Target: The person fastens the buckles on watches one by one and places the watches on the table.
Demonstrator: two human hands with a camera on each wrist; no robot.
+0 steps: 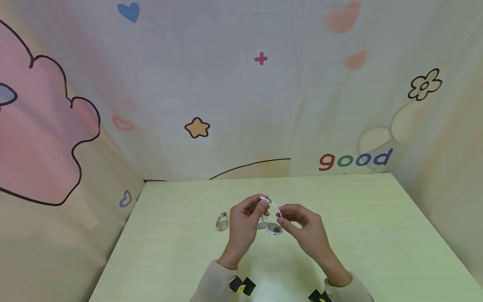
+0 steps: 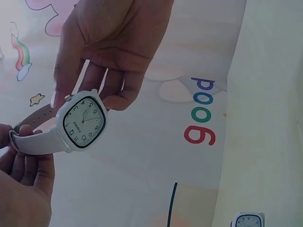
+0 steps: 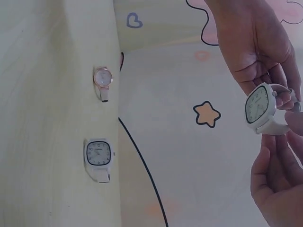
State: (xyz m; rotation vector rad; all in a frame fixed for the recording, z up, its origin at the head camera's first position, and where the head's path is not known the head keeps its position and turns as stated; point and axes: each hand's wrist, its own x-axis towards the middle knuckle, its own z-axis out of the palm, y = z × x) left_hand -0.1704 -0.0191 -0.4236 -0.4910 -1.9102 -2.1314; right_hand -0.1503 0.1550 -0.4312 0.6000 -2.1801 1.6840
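Note:
A white wristwatch (image 2: 85, 122) with a square dial and a dark rim around it is held up between both hands, above the table. My left hand (image 1: 243, 224) pinches its white strap (image 1: 276, 208) near the buckle end. From the other side, the thumb and fingertips of my right hand (image 1: 307, 230) pinch the strap close to the case, as the left wrist view shows. The strap is bent into a loop. A second white square watch (image 3: 99, 153) and a round rose-gold watch (image 3: 102, 77) lie on the table; my left hand partly covers the square one in the head view.
The pale table (image 1: 181, 260) ends at a printed curtain (image 1: 234, 92) behind it, with more curtain at both sides. Both sleeves carry small black blocks near the wrists.

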